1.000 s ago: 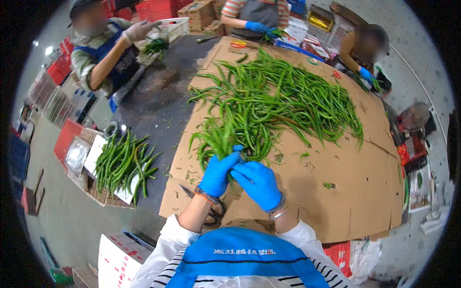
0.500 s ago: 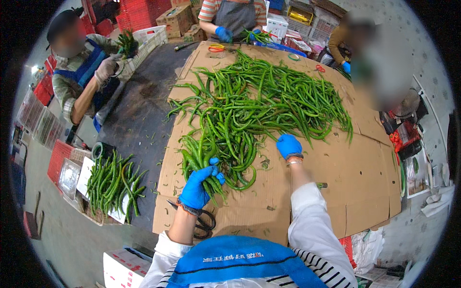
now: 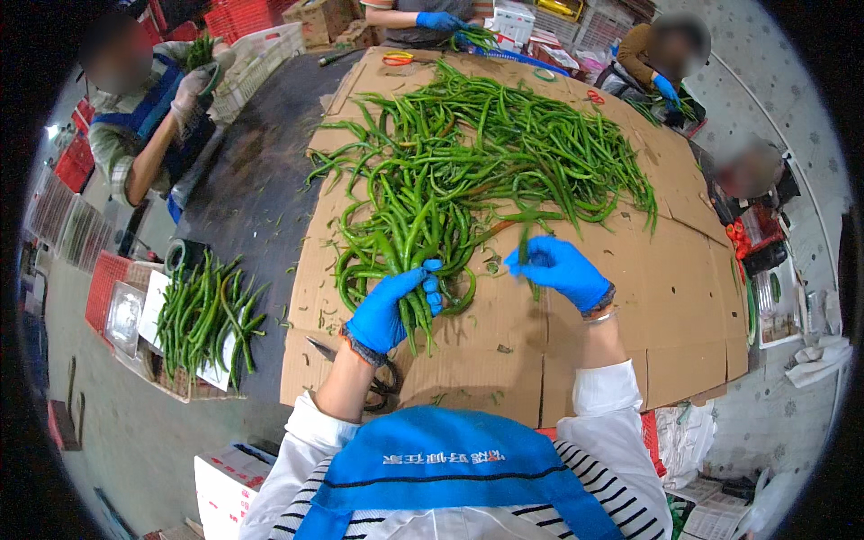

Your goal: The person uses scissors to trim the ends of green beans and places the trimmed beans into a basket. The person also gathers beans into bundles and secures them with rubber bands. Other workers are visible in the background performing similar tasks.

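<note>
- Worktop (image 3: 261,166): dark, flat surface; bare along its left side.
- Brown cardboard sheet (image 3: 621,315): covers the worktop from its near edge to its far edge, right of the bare strip.
- Main pile of long, slender green peppers (image 3: 513,135): on the cardboard, from near the far edge to left of centre.
- Second heap of long green peppers (image 3: 202,315): at the worktop's left edge, over a white flat sheet (image 3: 155,306).
- Left hand in blue glove (image 3: 389,310): near the cardboard's near-left corner; grip closed around a bunch of green peppers (image 3: 396,256), stem ends not clearly distinguishable.
- Right hand in blue glove (image 3: 562,272): above the cardboard, right of the bunch; fingertips pinched on a single slim green pepper (image 3: 526,250), slightly blurred.
- Dark-handled metal scissors (image 3: 387,385): near the near-left corner, partly hidden by the left forearm.
- Red-and-yellow looped handles (image 3: 397,58): at the far edge, left part.
</note>
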A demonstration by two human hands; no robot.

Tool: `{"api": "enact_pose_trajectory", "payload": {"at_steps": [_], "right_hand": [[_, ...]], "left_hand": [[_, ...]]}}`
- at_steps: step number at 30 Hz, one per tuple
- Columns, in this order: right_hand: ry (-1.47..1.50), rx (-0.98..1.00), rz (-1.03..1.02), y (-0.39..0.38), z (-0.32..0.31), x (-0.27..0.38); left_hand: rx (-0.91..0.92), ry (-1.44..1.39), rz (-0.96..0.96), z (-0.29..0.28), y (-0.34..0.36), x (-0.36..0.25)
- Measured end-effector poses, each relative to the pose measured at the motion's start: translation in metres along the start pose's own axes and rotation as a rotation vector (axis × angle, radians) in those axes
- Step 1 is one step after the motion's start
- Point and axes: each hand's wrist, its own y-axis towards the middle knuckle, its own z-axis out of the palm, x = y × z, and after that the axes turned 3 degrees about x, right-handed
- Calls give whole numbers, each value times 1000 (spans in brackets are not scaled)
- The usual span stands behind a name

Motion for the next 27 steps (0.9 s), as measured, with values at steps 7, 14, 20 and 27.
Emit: {"api": "enact_pose_trajectory", "payload": {"at_steps": [7, 14, 20, 27], "right_hand": [[-761, -283, -831, 48, 40, 58], [-1073, -91, -890, 68, 66, 55], [-684, -643, -620, 94, -29, 12], [-964, -173, -342, 107, -24, -141]], "left_hand": [[56, 34, -111, 23, -8, -5], [125, 111, -85, 21, -15, 1], [49, -17, -11, 10, -21, -4], [55, -87, 112, 3, -17, -13]]}}
